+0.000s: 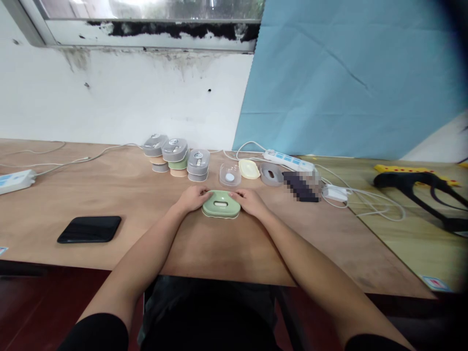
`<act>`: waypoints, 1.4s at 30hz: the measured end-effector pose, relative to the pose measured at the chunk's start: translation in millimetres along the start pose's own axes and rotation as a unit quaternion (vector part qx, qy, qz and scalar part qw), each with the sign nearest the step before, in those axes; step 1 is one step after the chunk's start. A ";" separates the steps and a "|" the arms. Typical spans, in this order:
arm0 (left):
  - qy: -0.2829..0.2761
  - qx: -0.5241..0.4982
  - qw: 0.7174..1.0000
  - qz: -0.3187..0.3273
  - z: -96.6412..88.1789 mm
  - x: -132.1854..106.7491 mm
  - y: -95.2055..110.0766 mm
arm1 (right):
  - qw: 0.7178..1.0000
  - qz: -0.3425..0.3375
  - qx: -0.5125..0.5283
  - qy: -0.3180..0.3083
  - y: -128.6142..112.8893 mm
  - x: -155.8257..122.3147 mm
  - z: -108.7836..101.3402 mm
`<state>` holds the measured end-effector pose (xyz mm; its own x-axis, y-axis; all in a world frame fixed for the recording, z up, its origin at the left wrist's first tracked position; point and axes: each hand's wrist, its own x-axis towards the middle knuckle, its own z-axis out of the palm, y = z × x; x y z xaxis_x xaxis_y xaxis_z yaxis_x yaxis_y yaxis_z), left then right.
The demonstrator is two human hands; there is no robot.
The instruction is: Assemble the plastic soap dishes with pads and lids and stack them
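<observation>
A small green plastic box (221, 211) with rounded corners and an oval slot in its top sits on the wooden table, near the middle. My left hand (194, 198) grips its left end, with the thumb on the upper edge. On the opposite end my right hand (251, 202) does the same, thumb on the rim. The fingers of both hands are partly hidden behind the box. Just beyond it are a clear tray (224, 171) with a white oval disc (230, 177), a pale yellow lid (249, 169) and a grey translucent piece (268, 179) with a dark slot.
Stacked lidded boxes (175, 150) in grey, green and peach stand at the back. A black phone (89, 229) lies at left. Power strips (288, 160), white cables, a charger (335, 193) and a blurred dark object (302, 186) are around. Black straps (405, 183) lie at far right.
</observation>
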<state>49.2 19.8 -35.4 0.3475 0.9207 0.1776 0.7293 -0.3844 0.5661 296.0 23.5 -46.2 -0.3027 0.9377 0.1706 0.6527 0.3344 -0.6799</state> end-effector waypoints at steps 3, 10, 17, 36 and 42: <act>0.005 0.030 1.000 0.000 0.9 -1.1 0.5 | 1.000 0.003 0.006 0.003 2.5 0.2 1.6; 0.002 0.039 0.999 -0.001 1.0 -2.2 0.7 | 0.997 0.004 -0.013 0.077 7.7 2.0 0.8; 0.012 0.040 0.999 -0.030 -1.1 -2.8 4.8 | 0.992 -0.015 -0.072 0.105 26.9 16.4 -6.0; 0.027 0.057 0.991 -0.117 -2.5 -2.6 3.8 | 0.973 0.109 -0.111 0.172 22.7 14.0 -13.2; 0.033 0.050 0.991 -0.119 -3.2 -2.4 1.9 | 0.964 0.143 -0.100 0.202 35.8 19.3 -17.9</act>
<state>47.8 17.1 -32.2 0.1212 0.9872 0.1035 0.8416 -0.1575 0.5165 325.9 55.2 -54.5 0.1789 0.9409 0.2877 0.8024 0.0297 -0.5960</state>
